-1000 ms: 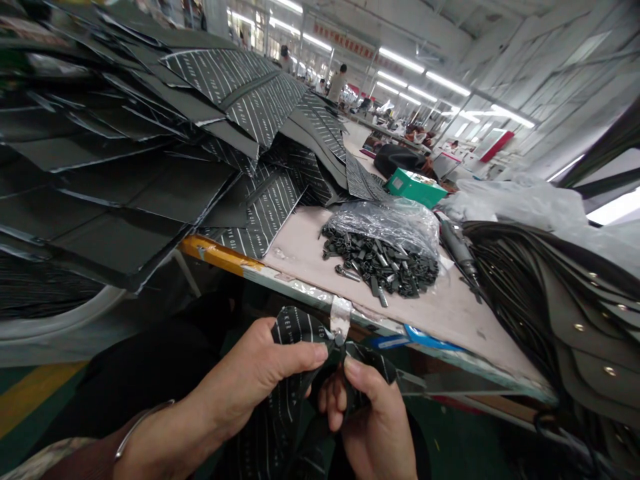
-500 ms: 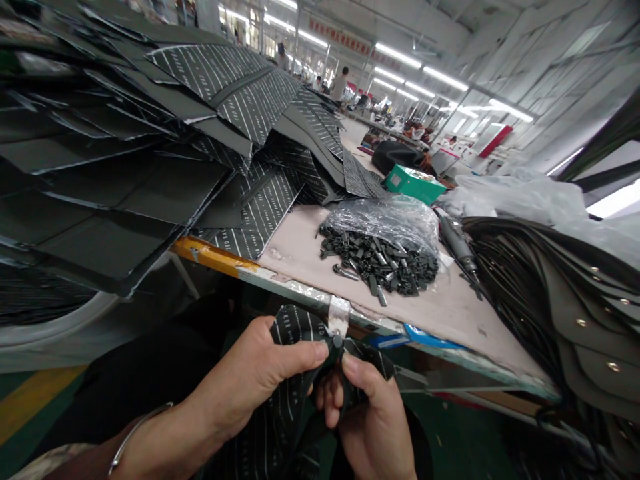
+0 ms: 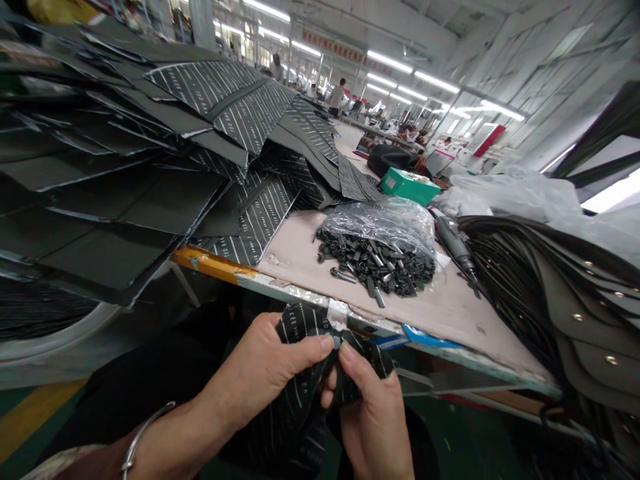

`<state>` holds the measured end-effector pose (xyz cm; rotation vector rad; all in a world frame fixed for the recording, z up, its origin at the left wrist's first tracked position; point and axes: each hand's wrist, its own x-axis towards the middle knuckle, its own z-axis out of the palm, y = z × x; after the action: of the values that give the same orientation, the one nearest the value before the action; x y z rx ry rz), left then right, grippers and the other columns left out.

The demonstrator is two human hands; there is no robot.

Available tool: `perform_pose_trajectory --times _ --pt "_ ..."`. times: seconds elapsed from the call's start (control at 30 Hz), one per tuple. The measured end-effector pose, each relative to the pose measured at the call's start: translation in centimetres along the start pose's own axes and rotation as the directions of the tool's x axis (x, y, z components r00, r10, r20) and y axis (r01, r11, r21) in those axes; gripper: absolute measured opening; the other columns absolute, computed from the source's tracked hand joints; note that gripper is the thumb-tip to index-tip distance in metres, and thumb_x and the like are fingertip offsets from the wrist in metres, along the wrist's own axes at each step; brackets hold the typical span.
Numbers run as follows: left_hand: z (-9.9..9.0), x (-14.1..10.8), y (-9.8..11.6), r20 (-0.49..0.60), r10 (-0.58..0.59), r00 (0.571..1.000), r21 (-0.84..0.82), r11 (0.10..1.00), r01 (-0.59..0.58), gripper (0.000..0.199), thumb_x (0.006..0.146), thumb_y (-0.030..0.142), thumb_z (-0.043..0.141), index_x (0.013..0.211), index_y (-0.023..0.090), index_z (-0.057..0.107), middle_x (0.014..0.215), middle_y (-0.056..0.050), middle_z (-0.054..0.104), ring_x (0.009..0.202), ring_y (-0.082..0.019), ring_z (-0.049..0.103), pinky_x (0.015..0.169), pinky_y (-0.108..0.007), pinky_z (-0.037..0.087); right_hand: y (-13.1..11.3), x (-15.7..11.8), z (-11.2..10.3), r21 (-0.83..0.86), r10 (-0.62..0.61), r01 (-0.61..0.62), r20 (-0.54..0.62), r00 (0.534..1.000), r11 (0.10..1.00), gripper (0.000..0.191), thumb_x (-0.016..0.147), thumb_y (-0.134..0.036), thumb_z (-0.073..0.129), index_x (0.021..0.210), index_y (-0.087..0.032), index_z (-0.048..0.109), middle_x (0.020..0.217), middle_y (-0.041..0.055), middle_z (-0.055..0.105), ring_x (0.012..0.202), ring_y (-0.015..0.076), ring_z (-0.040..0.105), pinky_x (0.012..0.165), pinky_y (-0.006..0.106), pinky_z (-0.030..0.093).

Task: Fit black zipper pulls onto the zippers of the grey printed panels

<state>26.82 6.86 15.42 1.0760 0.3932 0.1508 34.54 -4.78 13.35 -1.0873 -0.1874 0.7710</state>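
Below the table's front edge, my left hand grips a dark patterned fabric piece with white print, its thumb pressed beside a small grey part. My right hand pinches the same fabric from the other side, thumb close to that grey part. The two thumbs almost meet. Fingers curled behind the fabric are partly hidden. On the table lies a heap of small dark metal-and-black pieces, partly under a clear plastic bag.
Stacked dark panels cover the left side. A green box, a grey tool and layered dark straps sit to the right. Something blue hangs at the table edge. People are in the far background.
The view has shifted slightly. My hands have turned the fabric a little, and my thumbs are closer together around the small grey part.
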Motion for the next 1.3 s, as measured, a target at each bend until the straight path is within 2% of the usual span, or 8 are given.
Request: perform_pose_trajectory --times 0.13,0.27,0.4,0.5,0.6,0.77,1.13,1.3 --pt "-1.0 -1.0 0.0 -0.007 -0.006 1.0 0.051 0.999 0.007 0.024 0.084 0.038 0.074 0.078 0.015 0.073 0.071 -0.001 0.072 0.066 -0.014 0.062 0.064 -0.022 0.049 0.0 -0.9 -1.5 -0.145 -0.062 0.062 0.002 0.998 0.987 0.026 0.075 -0.043 0.081 0.08 -0.019 0.074 0.071 0.0031 0.072 0.065 0.0181 0.066 0.063 0.028 0.057" --pt "-2.2 -2.6 -0.6 0.088 -0.074 0.993 0.09 0.994 0.066 0.028 0.081 0.039 0.077 0.097 0.016 0.077 0.089 -0.002 0.075 0.08 -0.018 0.064 0.076 -0.026 0.051 0.6 -2.6 -3.3 -0.244 -0.062 0.041 -0.08 0.995 0.969 0.043 0.063 -0.047 0.089 0.093 -0.018 0.078 0.086 0.0083 0.079 0.078 0.0257 0.072 0.076 0.036 0.059" --pt "-2.0 -2.7 -0.8 0.092 -0.1 0.991 -0.023 0.995 0.102 0.037 0.075 0.043 0.082 0.095 0.013 0.076 0.089 -0.006 0.075 0.081 -0.021 0.066 0.077 -0.031 0.053 0.9 -2.8 -3.7 -0.248 -0.024 0.0 -0.091 0.996 0.969 0.04 0.058 -0.048 0.092 0.082 -0.018 0.08 0.076 0.0068 0.08 0.068 0.0228 0.071 0.065 0.031 0.058" --pt "-1.0 -1.5 -0.4 -0.007 -0.086 0.996 -0.075 0.994 0.085 0.038 0.068 0.037 0.088 0.094 0.012 0.076 0.092 -0.008 0.076 0.083 -0.022 0.068 0.08 -0.031 0.054 0.3 -1.8 -3.0 -0.225 -0.021 0.017 -0.016 1.0 0.974 0.035 0.062 -0.044 0.09 0.084 -0.018 0.081 0.081 0.0068 0.08 0.072 0.0228 0.072 0.069 0.032 0.059" --pt "-0.1 -0.4 0.0 -0.077 -0.084 0.994 -0.139 0.988 0.072 0.033 0.067 0.035 0.088 0.086 0.011 0.075 0.076 -0.007 0.075 0.065 -0.019 0.067 0.067 -0.03 0.055 -0.5 -1.1 -2.2 -0.25 -0.022 0.026 0.019 1.0 0.968 0.027 0.066 -0.041 0.089 0.078 -0.018 0.079 0.074 0.0056 0.078 0.065 0.0196 0.069 0.066 0.03 0.058" --pt "0.8 0.0 -0.1 -0.039 -0.073 0.997 -0.262 0.963 0.06 0.024 0.07 0.032 0.084 0.075 0.011 0.072 0.06 -0.006 0.07 0.049 -0.016 0.061 0.053 -0.028 0.053 -0.7 -1.0 -1.5 -0.35 -0.058 0.026 -0.081 0.995 0.936 0.036 0.07 -0.046 0.085 0.056 -0.017 0.069 0.05 0.0024 0.066 0.046 0.0148 0.058 0.047 0.025 0.048" --pt "0.7 -0.3 -0.3 0.042 -0.118 0.992 -0.307 0.943 0.125 0.021 0.071 0.03 0.075 0.065 0.01 0.071 0.055 -0.008 0.069 0.046 -0.016 0.06 0.047 -0.024 0.049 -0.3 -1.9 -0.3 -0.191 0.068 -0.089 -0.116 0.991 0.978 0.042 0.063 -0.049 0.086 0.048 -0.018 0.063 0.042 0.0023 0.06 0.039 0.0126 0.052 0.043 0.023 0.04" --pt "0.5 -0.5 -0.7 0.043 -0.101 0.994 -0.327 0.939 0.109 0.017 0.072 0.027 0.075 0.069 0.01 0.072 0.056 -0.007 0.068 0.046 -0.016 0.061 0.049 -0.025 0.05 -0.3 -2.1 -0.2 -0.17 0.065 -0.089 -0.143 0.988 0.981 0.034 0.061 -0.048 0.087 0.062 -0.018 0.073 0.041 0.0012 0.061 0.037 0.0123 0.052 0.041 0.022 0.04"
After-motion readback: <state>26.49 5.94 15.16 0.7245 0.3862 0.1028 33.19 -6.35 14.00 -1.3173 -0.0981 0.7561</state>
